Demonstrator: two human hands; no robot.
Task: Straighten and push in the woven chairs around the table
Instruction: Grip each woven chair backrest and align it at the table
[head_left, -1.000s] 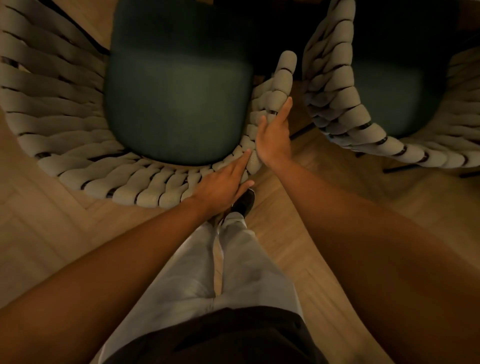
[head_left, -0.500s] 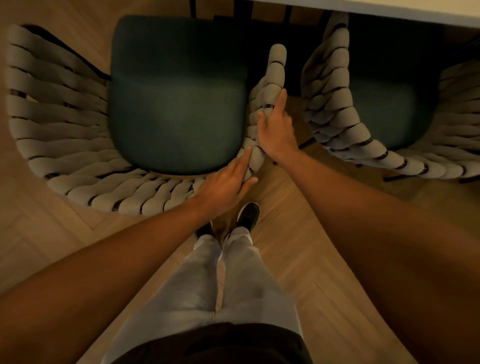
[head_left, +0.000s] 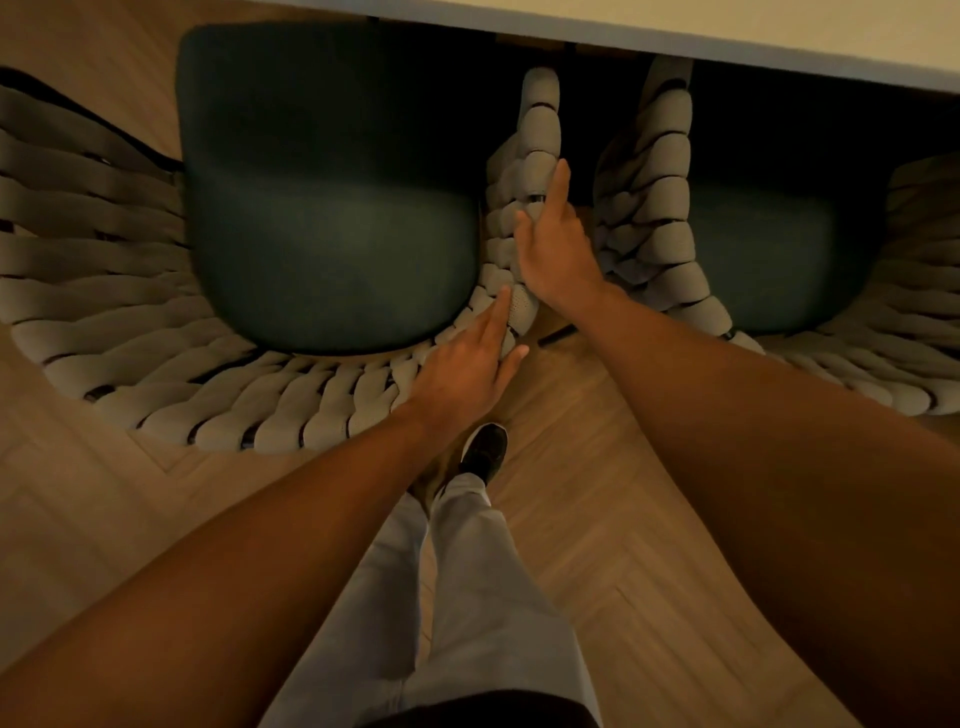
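A woven chair (head_left: 156, 332) with thick grey bands and a dark green seat cushion stands in front of me, its front edge under the pale table (head_left: 675, 31). My left hand (head_left: 462, 369) presses with straight fingers on the back right corner of its woven rim. My right hand (head_left: 556, 244) lies flat against the outside of its right armrest, fingers straight. A second woven chair (head_left: 654, 218) with a green cushion stands close on the right, partly under the table.
The floor is light herringbone wood (head_left: 597, 519). My legs in light trousers and a dark shoe (head_left: 485, 452) stand just behind the chair. A narrow gap separates the two chairs. A dark chair leg (head_left: 556, 335) shows in that gap.
The chair has slid forward toward the table under both hands, and the table edge has come into view at the top. I have stepped forward behind it.
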